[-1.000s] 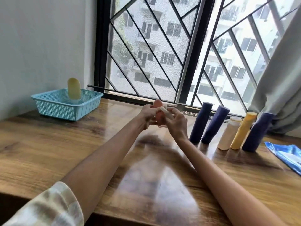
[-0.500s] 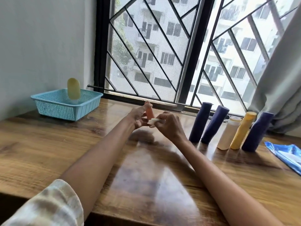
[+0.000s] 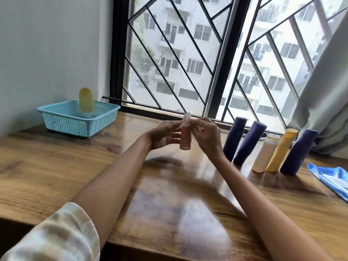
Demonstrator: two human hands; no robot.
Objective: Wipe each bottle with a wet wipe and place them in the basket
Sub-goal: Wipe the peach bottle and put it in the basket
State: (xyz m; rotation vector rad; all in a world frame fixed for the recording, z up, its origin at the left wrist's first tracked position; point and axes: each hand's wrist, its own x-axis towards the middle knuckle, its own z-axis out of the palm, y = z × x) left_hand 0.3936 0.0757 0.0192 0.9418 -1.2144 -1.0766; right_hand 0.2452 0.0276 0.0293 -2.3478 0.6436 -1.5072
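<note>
**Head view: 1 bottle in the basket, 1 in hand, 5 waiting**

Head view, largest thing first: the wooden table [image 3: 56, 172] carries everything. Taking the blue basket [image 3: 75, 121] at its far left corner as the landmark, 1 pale yellow bottle [image 3: 86, 100] already stands upright inside it, so I judge 1 bottle finished. Well to the right of the basket, by the window, 5 bottles wait in a row: 3 dark purple ones [image 3: 235, 140], a cream one [image 3: 265, 153] and a yellow one [image 3: 282, 149]. Further right again lies a blue wipes pack [image 3: 331, 178], partly cut off by the frame edge.

Between the basket and that row, raised above the table, a small orange bottle [image 3: 185, 137] is being wiped, so the task looks about a third of the way through its second bottle of 7.

The left hand [image 3: 163, 135] curls loosely round the orange bottle's side, holding it upright. The right hand [image 3: 206, 133] pinches a white wet wipe [image 3: 186, 119] against the bottle's top, fingertips pressed together on the wipe.
</note>
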